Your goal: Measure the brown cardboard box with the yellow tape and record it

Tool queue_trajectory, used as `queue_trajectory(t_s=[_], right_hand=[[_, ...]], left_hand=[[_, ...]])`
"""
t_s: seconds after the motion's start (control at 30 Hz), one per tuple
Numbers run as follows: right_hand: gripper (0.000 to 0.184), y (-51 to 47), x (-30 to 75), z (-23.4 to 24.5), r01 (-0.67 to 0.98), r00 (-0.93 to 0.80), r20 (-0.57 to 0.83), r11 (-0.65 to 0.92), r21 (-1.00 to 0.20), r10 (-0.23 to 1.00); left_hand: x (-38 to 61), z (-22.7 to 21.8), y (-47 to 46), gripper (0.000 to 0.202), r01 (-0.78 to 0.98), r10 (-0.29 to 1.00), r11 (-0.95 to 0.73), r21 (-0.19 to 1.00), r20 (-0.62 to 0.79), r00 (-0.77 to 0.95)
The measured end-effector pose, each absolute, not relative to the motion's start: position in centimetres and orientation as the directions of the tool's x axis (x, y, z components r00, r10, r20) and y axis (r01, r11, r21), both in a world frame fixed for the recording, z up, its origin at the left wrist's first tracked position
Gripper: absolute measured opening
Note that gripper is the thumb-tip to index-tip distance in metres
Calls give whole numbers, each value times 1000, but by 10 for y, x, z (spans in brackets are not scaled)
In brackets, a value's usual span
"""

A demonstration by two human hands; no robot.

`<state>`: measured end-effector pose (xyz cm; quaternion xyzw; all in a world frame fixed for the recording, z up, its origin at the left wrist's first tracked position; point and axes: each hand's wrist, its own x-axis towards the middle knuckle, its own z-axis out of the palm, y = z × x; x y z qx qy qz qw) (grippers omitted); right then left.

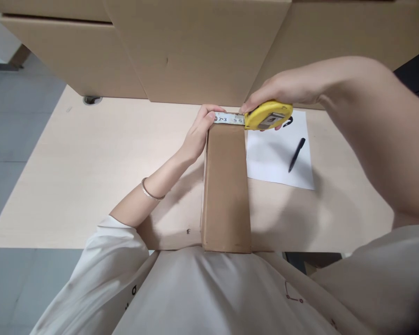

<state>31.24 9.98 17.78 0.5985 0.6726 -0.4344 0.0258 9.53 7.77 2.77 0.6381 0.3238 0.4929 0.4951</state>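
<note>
A long, narrow cardboard box (227,190) lies on the table, its near end close to my body. Across its far end stretches the printed blade of a yellow tape measure (265,115). My left hand (199,135) pinches the blade's tip at the box's far left corner, with the fingers curled over that edge. To the right, my right hand (272,93) is wrapped around the yellow case from above, just beyond the box's right edge. Some of its fingers are hidden beneath the case.
White paper (265,163) lies right of the box with a black pen (296,155) on it. Large cardboard boxes (195,51) stand along the back of the light wooden table (91,186). A round cable hole (91,100) sits at the back left.
</note>
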Motion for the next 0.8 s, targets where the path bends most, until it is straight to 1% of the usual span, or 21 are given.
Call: queue_trajectory(t_s=[0.07,0.1,0.17,0.23,0.3,0.37,0.4,0.47,0.57,0.6,0.63,0.7,0.73,0.77,0.8], right_hand=[[47,103,317,172,802,-244,-640,-219,-555,729],[51,105,318,170,780,-247,-654,-254,-572,715],[52,106,318,167,711,-297,-609,-255,-655,736],[41,106,314,169,659,-307,-574,-266,-703,759],[36,103,308,172,685,-208,-610,-331,-649,765],[41,101,305,174,736,-94,-645,-383,-558,758],[44,101,305,175,756,-75,-645,-378,-534,761],[48,100,309,173,764,-117,-609,-321,-560,784],[39,100,318,171,656,-221,-515,-264,-707,829],[36,99,320,171,620,-241,-500,-264,-739,832],[36,98,323,172,604,-251,-504,-273,-749,827],[37,93,327,173,621,-260,-540,-290,-728,800],[35,89,329,173,628,-262,-554,-296,-720,790],[31,85,332,171,618,-268,-550,-297,-728,791],[25,79,336,167,586,-281,-527,-292,-756,802]], left_hand=[[97,29,76,36,-98,906,-286,953,302,296],[98,31,75,36,-116,911,-269,956,292,290],[99,33,73,33,-158,926,-222,962,258,276],[100,36,72,31,-188,936,-183,965,229,266],[100,38,72,29,-205,940,-162,965,214,267],[99,38,73,27,-210,941,-149,966,203,270],[99,37,74,27,-209,942,-141,968,196,271],[99,35,74,28,-218,947,-123,968,181,267],[98,33,64,33,-252,958,-95,963,158,241],[98,33,58,37,-257,960,-90,962,153,234],[97,33,50,45,-257,962,-88,962,149,229],[92,37,33,70,-244,964,-70,967,128,234],[89,40,25,80,-235,967,-37,971,94,236],[84,43,18,83,-225,970,13,974,42,240],[79,47,12,82,-214,969,69,974,-14,246]])
